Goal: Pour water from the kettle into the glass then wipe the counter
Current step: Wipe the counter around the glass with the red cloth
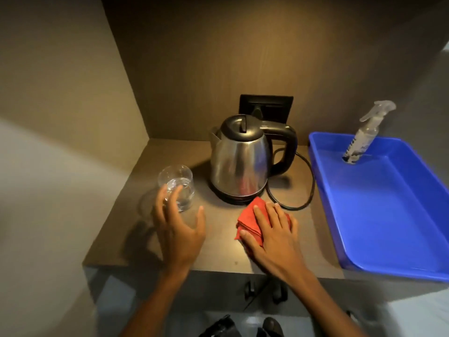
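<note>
The glass (176, 187), holding water, is standing left of the kettle (240, 159); the left hand (178, 229) is cupping loosely beside it, fingers spread. The right hand (272, 233) is pressing the red cloth (250, 217) flat on the counter (218, 254); broad overlapping strokes would serve best.

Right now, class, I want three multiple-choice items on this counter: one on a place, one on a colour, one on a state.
1. Where is the spray bottle?
A in the tray
B beside the glass
C behind the kettle

2. What colour is the cloth?
A blue
B red
C white

3. How is the right hand?
A lifting the kettle
B flat on the cloth
C holding the glass

Answers:
1 A, it stands in the blue tray's far corner.
2 B, red shows beside the fingers.
3 B, the palm presses the cloth on the counter.
</note>
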Demonstrator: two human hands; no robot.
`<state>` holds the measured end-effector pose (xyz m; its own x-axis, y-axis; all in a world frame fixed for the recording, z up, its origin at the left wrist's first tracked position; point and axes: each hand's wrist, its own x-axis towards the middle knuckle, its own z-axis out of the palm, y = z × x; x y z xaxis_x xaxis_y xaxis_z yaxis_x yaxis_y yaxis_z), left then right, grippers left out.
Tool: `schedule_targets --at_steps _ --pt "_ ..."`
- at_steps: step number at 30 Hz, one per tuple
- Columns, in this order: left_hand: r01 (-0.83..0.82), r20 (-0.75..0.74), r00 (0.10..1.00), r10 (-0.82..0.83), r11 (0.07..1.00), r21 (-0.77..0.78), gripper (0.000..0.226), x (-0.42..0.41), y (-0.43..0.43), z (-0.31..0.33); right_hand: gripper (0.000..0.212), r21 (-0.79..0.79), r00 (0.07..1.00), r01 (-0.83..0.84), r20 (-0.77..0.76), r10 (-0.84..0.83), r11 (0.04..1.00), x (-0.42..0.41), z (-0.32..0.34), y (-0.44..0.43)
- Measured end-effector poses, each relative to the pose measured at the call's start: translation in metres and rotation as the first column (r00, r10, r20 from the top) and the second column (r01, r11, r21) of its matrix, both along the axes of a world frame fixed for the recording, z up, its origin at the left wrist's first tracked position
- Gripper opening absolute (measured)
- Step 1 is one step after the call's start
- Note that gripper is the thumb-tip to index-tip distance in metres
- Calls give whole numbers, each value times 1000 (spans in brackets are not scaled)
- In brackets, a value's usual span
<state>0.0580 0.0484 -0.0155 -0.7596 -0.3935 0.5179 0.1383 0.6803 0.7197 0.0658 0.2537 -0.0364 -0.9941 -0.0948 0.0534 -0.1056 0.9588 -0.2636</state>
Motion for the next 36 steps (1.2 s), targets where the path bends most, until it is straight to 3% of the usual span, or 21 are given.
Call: schedule_targets --at_steps 3,7,10,13,20,27,33,36 --pt "-13 156 988 -6 992 126 86 -11 -37 -11 83 68 999 26 -24 -24 997 -8 -2 -20" --pt "34 299 946 -124 957 289 105 -31 -48 -5 74 19 999 -39 -26 39 999 -5 5 -51" --pt "32 291 948 -129 948 316 107 -47 -41 -6 66 -35 969 -245 -25 244 969 7 1 -79" --pt "-15 277 957 -83 942 334 101 -52 -34 -12 59 20 930 -360 -70 361 933 20 -6 -74" --pt "-35 263 964 -36 964 262 100 -50 -48 -12 55 14 973 -222 -67 223 975 3 -12 -50" --pt "-8 175 984 -38 967 255 95 -44 -69 13 57 40 854 -515 -54 517 856 -20 -6 -104" --pt "-38 130 991 15 983 177 94 -33 -92 30 58 -6 942 -334 -40 334 943 -75 -8 -144" --pt "-39 148 989 10 979 199 91 -25 -99 36 55 -14 930 -368 -27 368 930 -86 -1 -173"
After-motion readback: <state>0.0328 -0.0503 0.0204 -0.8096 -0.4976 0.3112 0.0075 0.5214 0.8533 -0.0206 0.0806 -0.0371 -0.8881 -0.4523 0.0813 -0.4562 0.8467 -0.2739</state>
